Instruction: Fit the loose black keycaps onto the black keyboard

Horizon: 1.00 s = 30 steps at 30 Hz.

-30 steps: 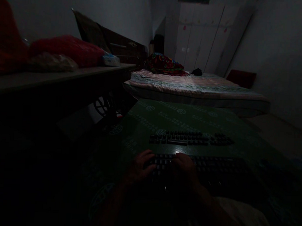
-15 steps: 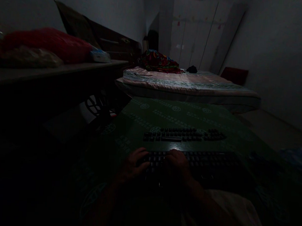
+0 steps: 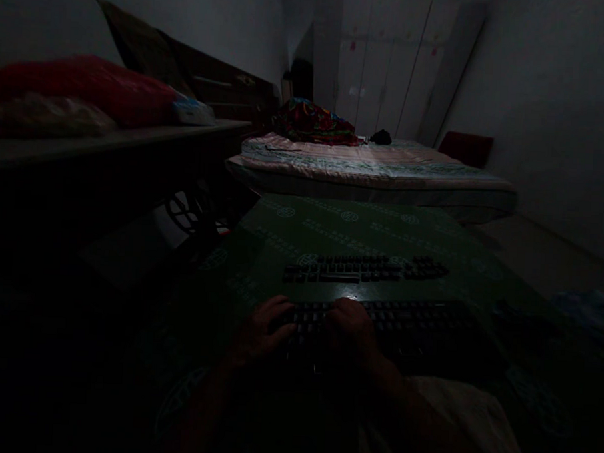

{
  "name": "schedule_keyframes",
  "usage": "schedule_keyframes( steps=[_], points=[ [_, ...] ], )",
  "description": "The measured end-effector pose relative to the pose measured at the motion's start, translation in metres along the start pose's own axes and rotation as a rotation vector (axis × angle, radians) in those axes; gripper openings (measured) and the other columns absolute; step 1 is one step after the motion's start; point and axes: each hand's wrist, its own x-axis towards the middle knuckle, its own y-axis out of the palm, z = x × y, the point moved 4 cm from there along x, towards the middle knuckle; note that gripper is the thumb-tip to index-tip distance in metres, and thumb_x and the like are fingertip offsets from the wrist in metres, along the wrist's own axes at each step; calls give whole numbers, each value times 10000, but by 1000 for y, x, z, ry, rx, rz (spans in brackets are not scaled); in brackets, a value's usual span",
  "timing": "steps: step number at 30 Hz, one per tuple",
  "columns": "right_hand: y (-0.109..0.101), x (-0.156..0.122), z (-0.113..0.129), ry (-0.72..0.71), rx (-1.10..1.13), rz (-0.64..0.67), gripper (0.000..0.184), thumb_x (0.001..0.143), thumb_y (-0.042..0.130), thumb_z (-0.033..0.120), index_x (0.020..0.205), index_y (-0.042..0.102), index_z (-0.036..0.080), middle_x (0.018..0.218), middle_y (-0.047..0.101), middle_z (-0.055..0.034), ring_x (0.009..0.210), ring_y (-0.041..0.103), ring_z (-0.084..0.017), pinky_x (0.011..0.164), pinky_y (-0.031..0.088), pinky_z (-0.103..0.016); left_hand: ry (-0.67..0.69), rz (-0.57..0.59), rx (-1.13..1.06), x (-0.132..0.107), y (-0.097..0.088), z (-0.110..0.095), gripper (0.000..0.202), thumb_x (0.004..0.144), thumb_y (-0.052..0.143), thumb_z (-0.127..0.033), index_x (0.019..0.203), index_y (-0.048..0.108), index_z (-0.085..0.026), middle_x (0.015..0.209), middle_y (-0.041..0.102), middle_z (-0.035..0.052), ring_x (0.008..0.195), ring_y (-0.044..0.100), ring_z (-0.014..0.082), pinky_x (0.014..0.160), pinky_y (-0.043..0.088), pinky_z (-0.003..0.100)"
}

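Observation:
A black keyboard lies near the front of a green patterned table top. My left hand curls around the keyboard's left end. My right hand rests on the keys just beside it, fingers bent down and their tips lost in the dark. Farther out on the table lies a second row of black keys, laid out like a keyboard and away from both hands. The room is very dim.
A bed with a striped cover and a bundle of colourful cloth stands beyond the table. At the left, a long dark bench carries a red cushion. White wardrobe doors fill the back wall.
The view has drifted to the right and slightly up, so everything sits lower left in frame. Both hands stay on the keyboard's left part.

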Motion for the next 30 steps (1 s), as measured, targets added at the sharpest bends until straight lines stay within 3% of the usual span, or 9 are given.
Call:
schedule_keyframes(
  steps=[8, 19, 23, 30],
  points=[
    [-4, 2, 4, 30, 16, -23, 218, 836, 464, 142, 644, 557, 184, 699, 557, -41, 681, 475, -154, 639, 362, -265, -7, -9, -6, -1, 4, 2, 388, 754, 570, -408, 1063, 661, -191, 1234, 601, 105, 1120, 572, 264, 967, 462, 421],
    [-4, 0, 1, 16, 50, -35, 233, 857, 458, 154, 653, 567, 179, 681, 561, -39, 664, 491, -147, 627, 372, -254, -14, 11, -20, -2, 2, -5, 390, 743, 584, -373, 1066, 662, -168, 1238, 593, 125, 1125, 568, 270, 970, 459, 416],
    [-1, 3, 1, 35, 22, 28, 186, 835, 495, 161, 671, 580, 183, 690, 582, -37, 666, 507, -145, 616, 369, -248, -4, -2, -24, -2, 3, -6, 369, 741, 592, -348, 1069, 658, -191, 1232, 600, 104, 1118, 572, 260, 959, 466, 411],
    [-5, 17, 6, 90, -117, 247, 155, 787, 568, 180, 635, 591, 193, 660, 588, -23, 607, 500, -131, 524, 300, -237, 11, -11, -38, -3, 3, -7, 370, 739, 593, -358, 1063, 658, -190, 1217, 609, 103, 1117, 571, 257, 957, 465, 411]
  ],
)
